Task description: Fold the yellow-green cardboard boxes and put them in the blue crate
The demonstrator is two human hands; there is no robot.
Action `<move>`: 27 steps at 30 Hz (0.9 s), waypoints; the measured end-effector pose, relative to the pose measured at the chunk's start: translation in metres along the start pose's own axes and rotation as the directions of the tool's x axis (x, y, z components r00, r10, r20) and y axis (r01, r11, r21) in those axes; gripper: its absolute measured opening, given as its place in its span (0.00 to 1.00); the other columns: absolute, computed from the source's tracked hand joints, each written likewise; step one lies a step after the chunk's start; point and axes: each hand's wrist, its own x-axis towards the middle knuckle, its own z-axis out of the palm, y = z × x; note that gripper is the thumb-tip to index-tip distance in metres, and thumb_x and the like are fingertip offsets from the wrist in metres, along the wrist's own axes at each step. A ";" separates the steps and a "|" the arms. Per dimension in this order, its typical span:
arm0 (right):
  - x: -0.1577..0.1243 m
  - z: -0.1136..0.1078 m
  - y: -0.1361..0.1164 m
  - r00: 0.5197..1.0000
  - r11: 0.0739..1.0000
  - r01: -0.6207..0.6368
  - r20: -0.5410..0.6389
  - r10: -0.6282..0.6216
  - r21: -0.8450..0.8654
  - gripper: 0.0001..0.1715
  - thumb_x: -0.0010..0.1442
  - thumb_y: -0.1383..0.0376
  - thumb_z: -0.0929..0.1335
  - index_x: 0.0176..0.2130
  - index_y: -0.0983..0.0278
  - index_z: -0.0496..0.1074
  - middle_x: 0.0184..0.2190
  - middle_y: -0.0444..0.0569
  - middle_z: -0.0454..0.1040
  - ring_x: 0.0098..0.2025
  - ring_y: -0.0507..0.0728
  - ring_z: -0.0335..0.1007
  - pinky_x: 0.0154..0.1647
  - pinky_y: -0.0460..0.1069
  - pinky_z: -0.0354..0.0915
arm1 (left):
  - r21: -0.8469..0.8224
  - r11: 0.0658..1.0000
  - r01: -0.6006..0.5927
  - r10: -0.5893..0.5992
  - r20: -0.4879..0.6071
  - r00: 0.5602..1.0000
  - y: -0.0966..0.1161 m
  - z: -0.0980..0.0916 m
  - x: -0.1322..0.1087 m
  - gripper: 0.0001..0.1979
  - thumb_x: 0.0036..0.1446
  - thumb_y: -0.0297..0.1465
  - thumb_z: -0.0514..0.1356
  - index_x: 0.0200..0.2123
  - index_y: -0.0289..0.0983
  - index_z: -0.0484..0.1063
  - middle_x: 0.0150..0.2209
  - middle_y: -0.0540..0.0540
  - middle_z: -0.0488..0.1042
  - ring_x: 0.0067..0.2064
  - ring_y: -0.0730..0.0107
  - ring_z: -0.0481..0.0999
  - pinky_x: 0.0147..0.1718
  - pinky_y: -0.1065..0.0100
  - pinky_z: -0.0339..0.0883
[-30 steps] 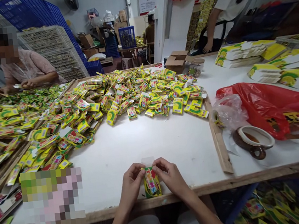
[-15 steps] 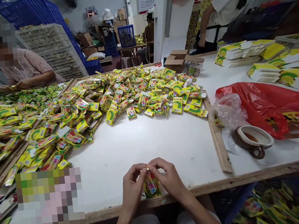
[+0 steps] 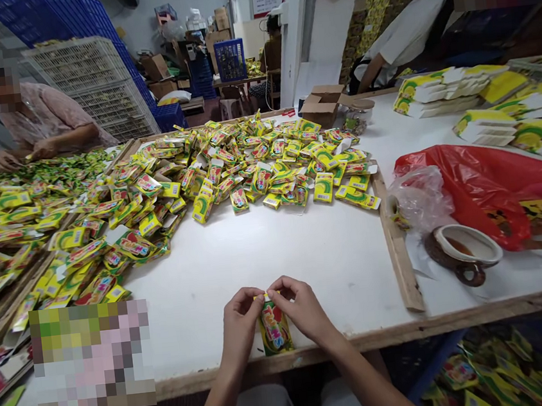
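Observation:
A small green and yellow printed carton (image 3: 275, 329) lies near the front edge of the white table (image 3: 184, 302), its printed face up. My left hand (image 3: 240, 319) pinches the carton's far end at its left corner. On the right corner of that same end, my right hand (image 3: 299, 303) pinches with thumb and index finger. The fingertips of both hands nearly meet and partly cover the end flap. Beyond my hands spreads a large heap of similar small cartons (image 3: 261, 178), many with white flaps showing.
Wooden strips (image 3: 402, 266) divide the table. To the right stand a brown cup (image 3: 469, 243) with dark liquid, a red plastic bag (image 3: 472, 182) and stacked flat cartons (image 3: 448, 91). A bin of packets (image 3: 501, 366) sits below right. A co-worker (image 3: 49, 116) handles packets at left.
My fingertips have drawn slightly apart at the carton's far end, and more of its face shows. The person at the back right has bent lower.

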 end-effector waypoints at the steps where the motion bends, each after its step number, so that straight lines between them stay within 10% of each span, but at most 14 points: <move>1: 0.000 -0.001 0.000 1.000 1.000 -0.006 0.014 0.006 0.002 0.09 0.57 0.63 0.67 0.29 0.66 0.73 0.24 0.44 0.72 0.26 0.51 0.65 0.27 0.44 0.61 | -0.001 1.000 -0.005 0.005 0.004 1.000 0.000 0.000 0.000 0.07 0.50 0.34 0.63 0.29 0.35 0.73 0.28 0.50 0.74 0.32 0.72 0.71 0.33 0.73 0.64; 21: -0.024 0.005 0.011 0.994 0.981 0.006 -0.111 0.016 0.193 0.11 0.58 0.60 0.67 0.35 0.65 0.74 0.33 0.52 0.77 0.37 0.59 0.72 0.40 0.51 0.68 | 0.091 0.990 -0.103 0.090 0.142 0.986 -0.006 0.017 -0.026 0.13 0.53 0.29 0.60 0.43 0.39 0.65 0.35 0.48 0.73 0.38 0.67 0.73 0.37 0.68 0.66; 27: -0.056 -0.072 -0.004 0.960 0.996 -0.023 -0.279 -0.001 -0.083 0.14 0.54 0.53 0.68 0.32 0.62 0.75 0.32 0.52 0.77 0.35 0.60 0.74 0.34 0.49 0.70 | 0.152 0.963 -0.224 0.184 0.243 0.952 0.007 0.015 -0.007 0.32 0.51 0.30 0.62 0.57 0.42 0.52 0.43 0.45 0.69 0.34 0.71 0.74 0.39 0.66 0.69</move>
